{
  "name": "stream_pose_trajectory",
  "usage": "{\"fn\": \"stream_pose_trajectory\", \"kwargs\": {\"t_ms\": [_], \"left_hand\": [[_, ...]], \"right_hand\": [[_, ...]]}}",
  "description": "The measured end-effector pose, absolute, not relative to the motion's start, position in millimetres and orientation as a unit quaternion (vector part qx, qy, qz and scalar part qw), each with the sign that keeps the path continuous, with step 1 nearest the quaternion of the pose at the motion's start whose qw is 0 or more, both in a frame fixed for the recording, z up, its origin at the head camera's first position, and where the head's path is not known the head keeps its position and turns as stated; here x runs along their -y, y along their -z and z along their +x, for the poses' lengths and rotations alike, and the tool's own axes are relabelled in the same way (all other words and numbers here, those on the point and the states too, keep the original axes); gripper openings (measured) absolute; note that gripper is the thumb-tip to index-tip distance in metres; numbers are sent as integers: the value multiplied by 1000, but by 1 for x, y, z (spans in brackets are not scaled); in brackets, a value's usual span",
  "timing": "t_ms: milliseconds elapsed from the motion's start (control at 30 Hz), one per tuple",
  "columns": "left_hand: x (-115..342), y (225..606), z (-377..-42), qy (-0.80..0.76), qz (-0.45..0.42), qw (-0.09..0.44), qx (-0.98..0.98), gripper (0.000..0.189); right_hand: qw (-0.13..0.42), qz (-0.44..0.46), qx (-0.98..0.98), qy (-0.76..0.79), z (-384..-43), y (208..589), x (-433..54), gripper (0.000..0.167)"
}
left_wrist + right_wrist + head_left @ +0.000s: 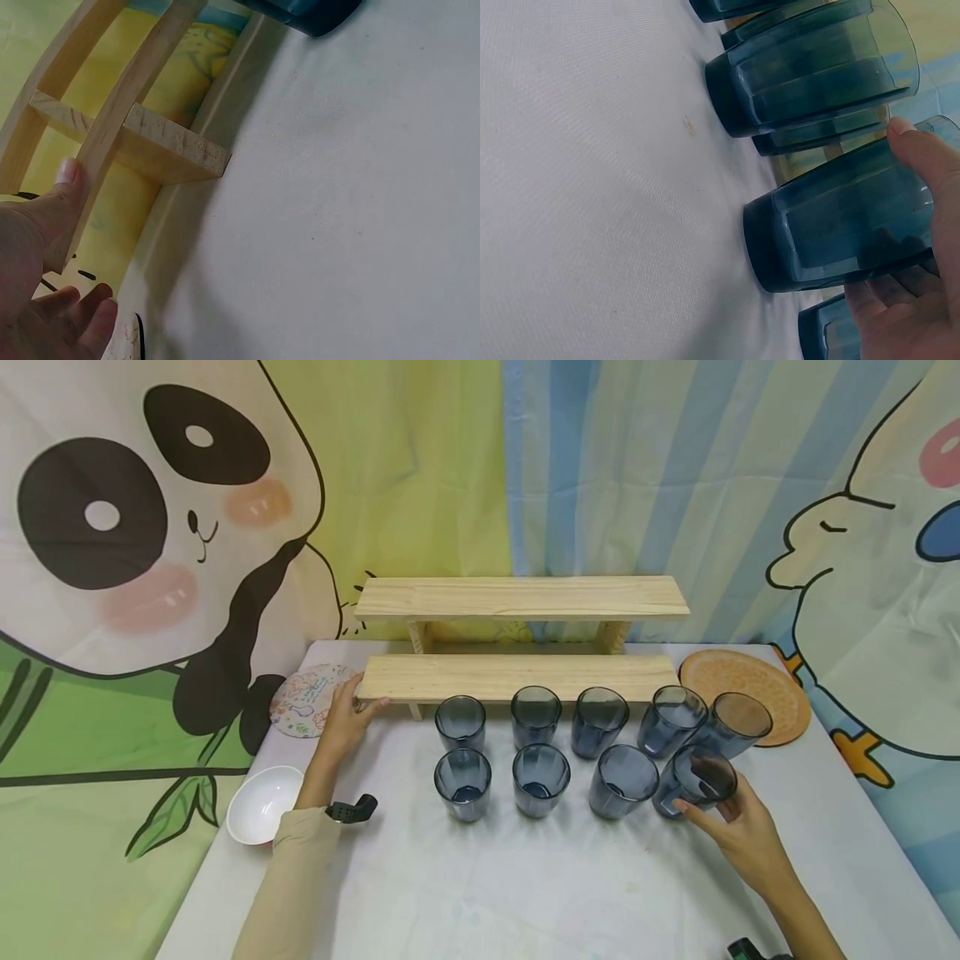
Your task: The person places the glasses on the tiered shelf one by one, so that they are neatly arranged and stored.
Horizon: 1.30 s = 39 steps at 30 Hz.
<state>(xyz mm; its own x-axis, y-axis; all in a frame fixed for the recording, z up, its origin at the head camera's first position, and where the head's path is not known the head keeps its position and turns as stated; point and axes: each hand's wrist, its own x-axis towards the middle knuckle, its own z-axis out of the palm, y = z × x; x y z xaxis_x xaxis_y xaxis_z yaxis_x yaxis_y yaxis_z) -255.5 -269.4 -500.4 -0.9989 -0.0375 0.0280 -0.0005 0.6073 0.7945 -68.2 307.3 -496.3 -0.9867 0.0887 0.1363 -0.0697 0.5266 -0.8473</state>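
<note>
Two rows of blue-grey glass tumblers [540,779] stand upright in front of the two-tier wooden shelf [517,679]. My right hand [742,831] holds the rightmost front tumbler [847,217] by its side, slightly tilted. In the right wrist view the thumb [919,142] lies along one side and the other fingers are around the opposite side, its base close over the white tablecloth. My left hand [345,722] rests at the left end of the lower shelf board. Its thumb [66,180] lies against the board, the other fingers loosely bent beyond the end.
The shelf's upper board [517,597] stands higher and farther back. A round brown mat [787,693] lies at the right, partly behind a tumbler [738,724]. At the left are a patterned round mat [300,702] and a white bowl [262,806]. Printed curtains [435,468] hang behind.
</note>
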Motion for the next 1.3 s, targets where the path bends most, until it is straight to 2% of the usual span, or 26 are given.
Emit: {"fn": "stream_pose_trajectory", "kwargs": {"t_ms": [300,567,1000,1300], "left_hand": [[271,503,-254,441,12,38,897,80],[269,504,-253,438,10,51,897,79],[267,505,-250,444,5,60,894,77],[265,504,-249,438,8,59,897,77]], "right_hand": [[90,-8,874,-478,-66,495,-305,80],[105,-7,883,-457,-65,477,-303,73],[121,7,894,-430,-76,422,-309,70],[145,20,889,-433,-98,378,-311,66]]}}
